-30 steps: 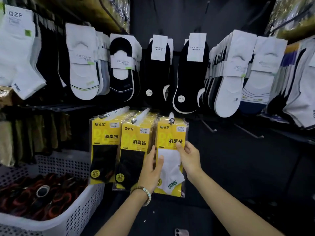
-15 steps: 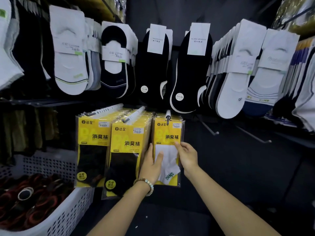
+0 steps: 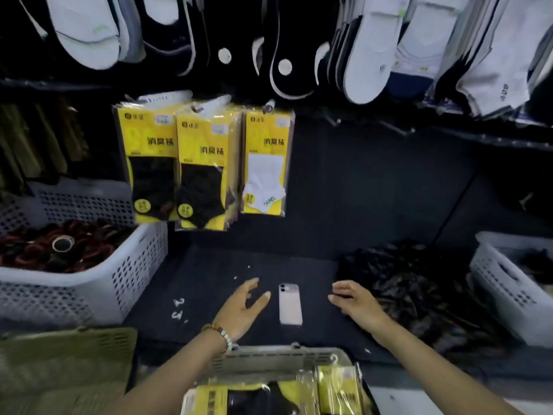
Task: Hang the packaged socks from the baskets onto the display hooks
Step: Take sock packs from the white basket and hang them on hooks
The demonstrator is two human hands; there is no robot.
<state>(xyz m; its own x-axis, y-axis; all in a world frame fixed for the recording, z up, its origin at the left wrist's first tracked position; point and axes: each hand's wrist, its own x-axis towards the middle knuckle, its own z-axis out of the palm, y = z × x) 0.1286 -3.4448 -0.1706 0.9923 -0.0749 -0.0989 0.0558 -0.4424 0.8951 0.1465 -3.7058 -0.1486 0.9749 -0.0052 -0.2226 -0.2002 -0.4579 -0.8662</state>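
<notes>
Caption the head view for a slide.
The left hand and right hand, both empty, flank a phone; yellow sock packs hang above, more wait in the basket.

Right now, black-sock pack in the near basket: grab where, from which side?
Pinch the black-sock pack by its yellow header end, at left, from above. It lies flat in the basket, so an edge likely grips best; the left hand is nearest.

Phone (image 3: 289, 304) lies before hanging sock packs (image 3: 263, 163), apparently on a shelf (image 3: 206, 277).
</notes>
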